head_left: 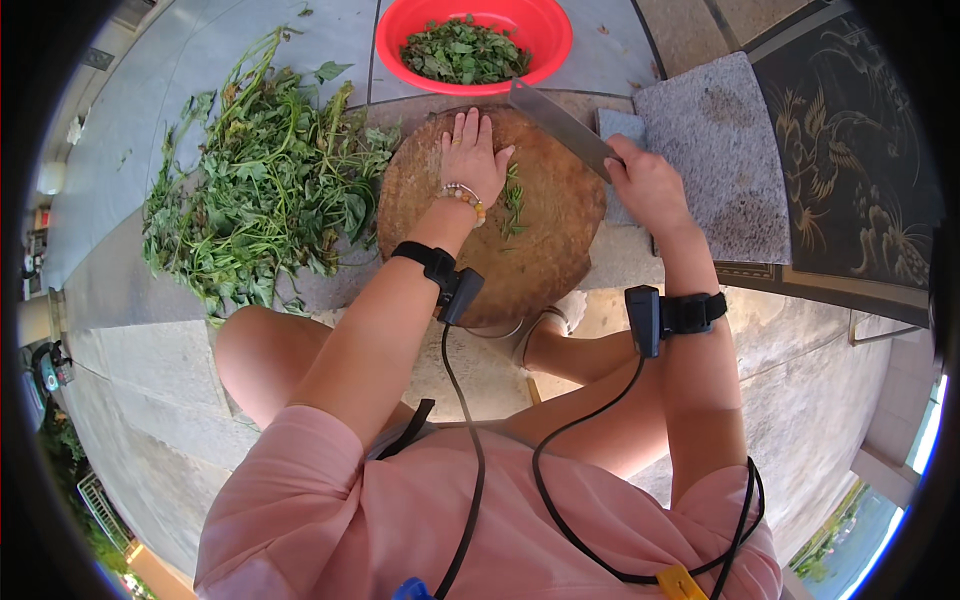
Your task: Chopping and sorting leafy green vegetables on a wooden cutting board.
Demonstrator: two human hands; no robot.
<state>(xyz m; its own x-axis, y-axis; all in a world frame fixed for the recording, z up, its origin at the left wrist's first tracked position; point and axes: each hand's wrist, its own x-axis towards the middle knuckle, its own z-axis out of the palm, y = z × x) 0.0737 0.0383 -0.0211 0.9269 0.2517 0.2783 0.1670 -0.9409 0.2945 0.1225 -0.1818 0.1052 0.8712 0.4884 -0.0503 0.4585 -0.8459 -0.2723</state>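
My left hand lies flat on the round wooden chopping block, palm down and fingers stretched out. In my right hand is the handle of a cleaver. Its blade points up and left over the block's far right edge, the tip close to the red basin; whether it touches the wood I cannot tell. A few chopped green bits lie on the block just right of my left hand. Beyond the block, chopped leafy greens fill part of the red plastic basin.
A large heap of uncut leafy stems spreads left of the block. To the right stand a grey stone slab and a dark panel with gold bird patterns. Black cables run from both wrist straps over my lap.
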